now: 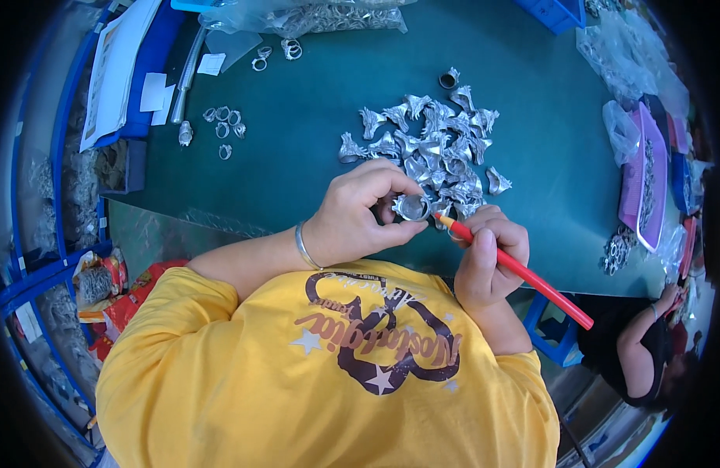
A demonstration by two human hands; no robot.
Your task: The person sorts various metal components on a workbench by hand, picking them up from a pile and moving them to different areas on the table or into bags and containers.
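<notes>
My left hand (368, 207) pinches a silver-coloured metal ring (414, 207) between thumb and fingers, its round opening facing up. In my right hand (488, 249) is a red pencil (543, 292), slanted so that its tip comes close to the ring's right side; whether it touches I cannot tell. A heap of similar chunky metal rings (434, 144) lies on the green table just beyond both hands. One ring (449, 79) stands apart at the heap's far edge, and another ring (498, 181) lies off to its right.
Several smaller rings (223, 125) lie at the left by a metal rod (186, 78). A plastic bag of rings (336, 19) sits at the back. A purple basket (631, 191) stands at the right edge. Another person's arm (637, 355) shows at the lower right.
</notes>
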